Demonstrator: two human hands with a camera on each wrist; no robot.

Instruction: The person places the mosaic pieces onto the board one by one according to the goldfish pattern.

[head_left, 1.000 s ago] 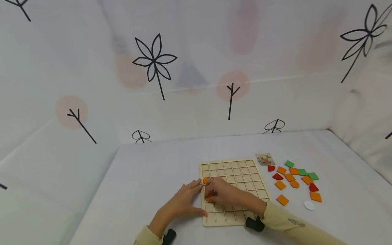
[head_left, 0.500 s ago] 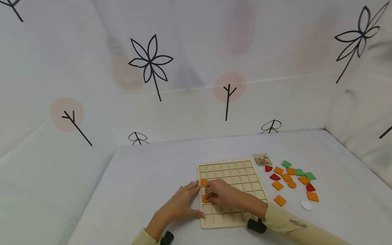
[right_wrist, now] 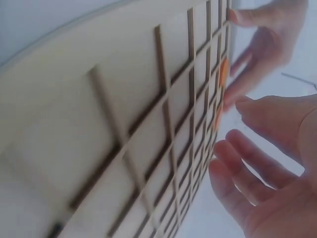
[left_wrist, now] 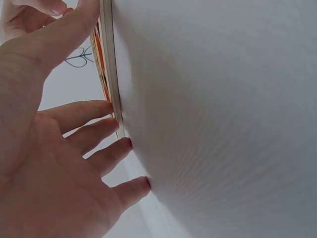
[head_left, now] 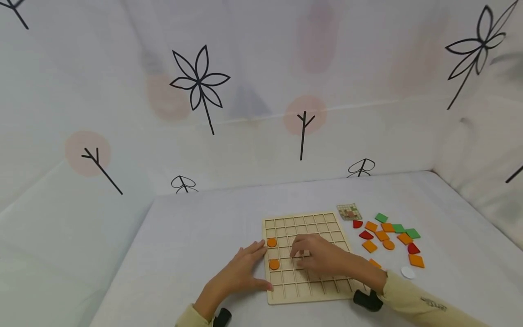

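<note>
A pale wooden grid board lies on the white table, with two orange discs in cells of its left column. My left hand rests along the board's left edge, fingers spread and straight; in the left wrist view the fingertips touch the edge and the table. Over the middle of the board hovers my right hand, its fingers loosely bent. In the right wrist view a gap shows between thumb and fingers, with nothing held there.
Right of the board lie several orange squares, green pieces, red rounded pieces, an orange rounded piece and a white disc. A small patterned card lies by the board's far right corner.
My right hand has let go of the lower orange disc, which stays in its cell, and has moved right across the board. My left hand holds its place at the edge.
</note>
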